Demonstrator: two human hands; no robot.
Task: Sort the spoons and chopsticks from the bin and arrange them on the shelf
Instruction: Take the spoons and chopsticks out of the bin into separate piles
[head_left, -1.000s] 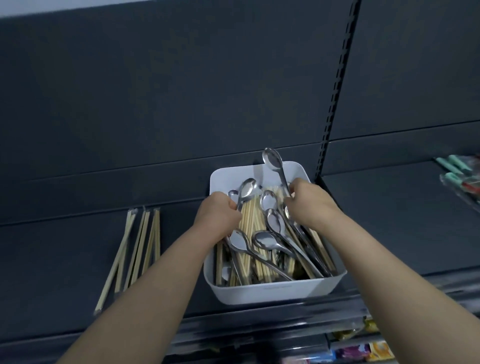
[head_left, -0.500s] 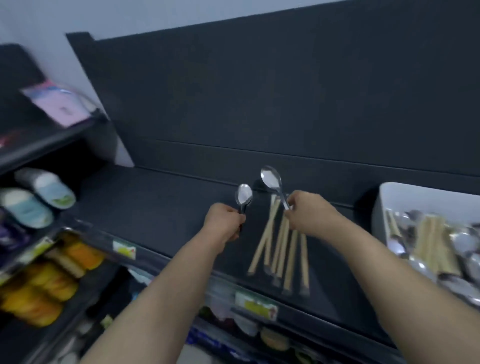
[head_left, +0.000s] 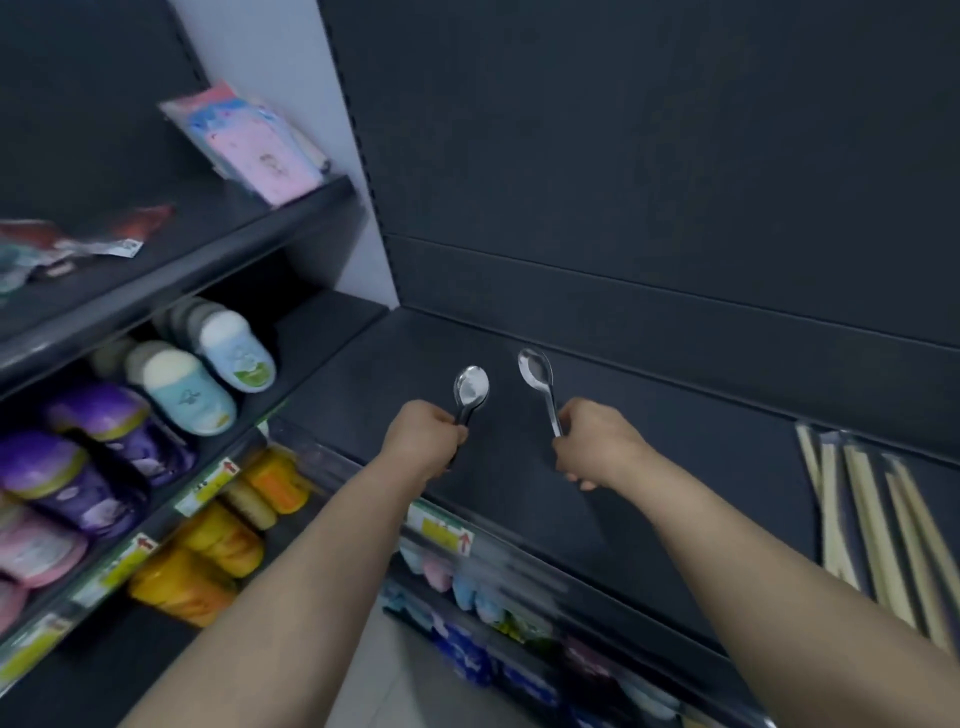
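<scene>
My left hand (head_left: 423, 441) curls round the handle of a shiny steel spoon (head_left: 471, 387), my right hand (head_left: 597, 448) pinches a second steel spoon (head_left: 535, 369). Both hover bowls-up above the dark grey shelf (head_left: 675, 493), left of the pale wooden chopsticks (head_left: 878, 525). Light, stiff, probably slick: I'd grip mid-handle.

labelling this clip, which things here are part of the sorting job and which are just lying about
Job: left hand, right hand, left spoon, right spoon, chopsticks, shelf.
Lying about: slippers, pink packet, yellow packs.
</scene>
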